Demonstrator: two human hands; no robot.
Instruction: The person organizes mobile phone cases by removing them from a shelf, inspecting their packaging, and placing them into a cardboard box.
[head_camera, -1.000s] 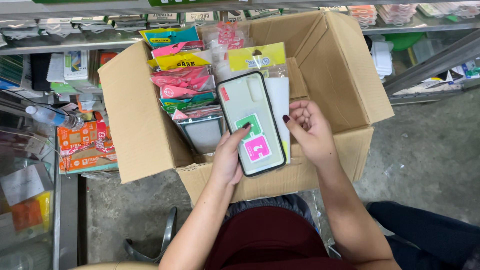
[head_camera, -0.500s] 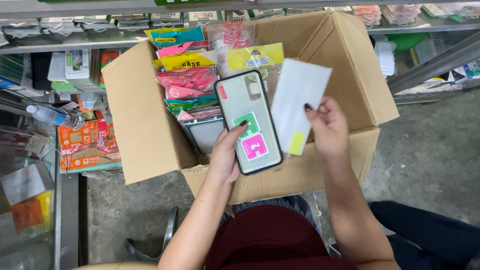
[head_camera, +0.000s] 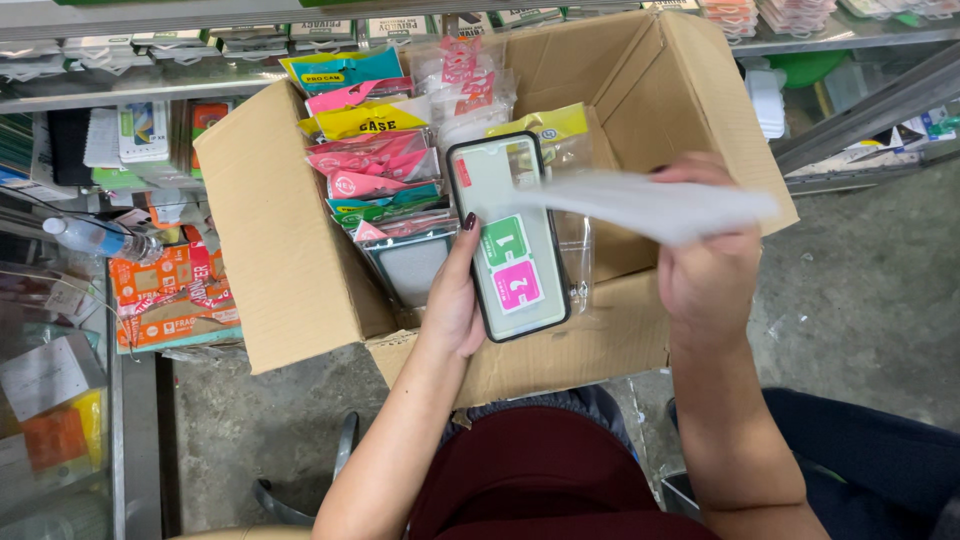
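In the middle of the frame sits a big brown cardboard box (head_camera: 300, 260) with its flaps open, resting on the grey floor (head_camera: 860, 300). Inside it, toward the upper left, stand rows of small packs (head_camera: 375, 165) in pink, yellow, green and clear plastic. Along the top of the frame runs a shelf (head_camera: 150, 75) with more packs on it. At the left edge lies a clear water bottle (head_camera: 95, 238), and below it are flat orange packs (head_camera: 165, 300).

Over the front part of the box, in the middle of the frame, is a phone case (head_camera: 508, 235) with a dark rim and a pale green face. It has one green sticker and one pink sticker on it. The left hand (head_camera: 455, 300) grips the case from the left side, with the thumb on its edge and the fingers behind it. The case is tilted and held up above the box.

To the right of the case, the right hand (head_camera: 705, 265) is closed on a thin white sheet (head_camera: 650, 205). The sheet looks blurry and stretches left, so its end lies over the top of the case
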